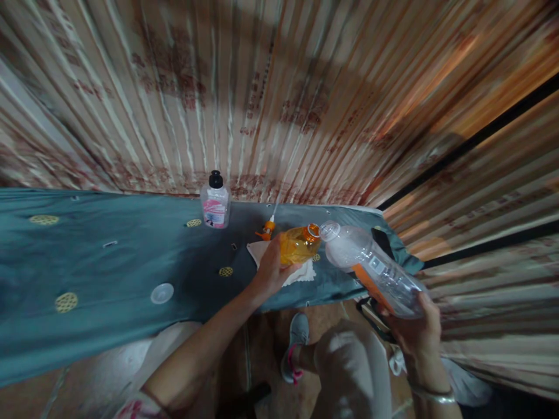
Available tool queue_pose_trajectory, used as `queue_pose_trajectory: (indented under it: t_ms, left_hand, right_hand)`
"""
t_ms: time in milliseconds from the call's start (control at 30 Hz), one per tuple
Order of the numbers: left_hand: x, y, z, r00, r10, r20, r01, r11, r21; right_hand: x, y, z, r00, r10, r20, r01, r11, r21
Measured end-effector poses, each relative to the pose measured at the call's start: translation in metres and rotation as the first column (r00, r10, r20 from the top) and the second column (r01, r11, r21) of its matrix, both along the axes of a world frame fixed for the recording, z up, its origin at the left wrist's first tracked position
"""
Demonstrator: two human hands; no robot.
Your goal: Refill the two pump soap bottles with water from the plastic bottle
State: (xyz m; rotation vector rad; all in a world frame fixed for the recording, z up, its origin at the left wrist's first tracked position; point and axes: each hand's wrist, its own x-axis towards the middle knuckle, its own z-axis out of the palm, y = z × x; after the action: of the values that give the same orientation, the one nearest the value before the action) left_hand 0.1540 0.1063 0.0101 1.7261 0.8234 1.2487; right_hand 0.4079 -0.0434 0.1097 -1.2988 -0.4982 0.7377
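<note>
My left hand [271, 269] is closed around an amber bottle [297, 245], which is tilted with its uncapped mouth toward the right. In my right hand [417, 326] is a large clear plastic bottle [375, 267] with an orange label, gripped near its base and tipped so its mouth points left. The two mouths meet or nearly touch; I cannot tell if liquid passes between them. An orange pump head [266, 229] with a thin tube lies on the cloth behind the amber bottle. Below the amber bottle is a white cloth [301, 276].
A clear bottle [215, 203] with a black cap and pink label stands at the back of the teal-covered table [131, 250]. A small translucent lid or dish [162, 293] lies at front left. Pleated curtains [244, 105] hang behind and to the right. A dark object [382, 241] is at the right end.
</note>
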Motion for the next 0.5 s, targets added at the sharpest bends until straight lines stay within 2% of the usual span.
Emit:
queue_pose_trajectory:
  t_ms: [167,367,500]
  left_hand:
    - [0.0021,-0.0003,-0.0033,0.999,0.003,0.047,-0.003,1.000,0.001]
    - [0.0019,-0.0015,-0.0053,1.000,0.016,0.018,-0.016,1.000,0.007]
    - [0.0031,-0.0037,-0.0030,0.999,0.005,0.042,-0.004,1.000,-0.016]
  right_hand:
    - [-0.0017,0.0015,0.0038,0.999,0.030,0.011,-0.029,1.000,-0.010]
    - [-0.0032,0.0020,0.0059,0.997,0.048,0.059,-0.047,0.999,-0.009]
    - [-0.0043,0.0033,0.0071,0.998,0.026,0.060,-0.024,0.999,-0.033]
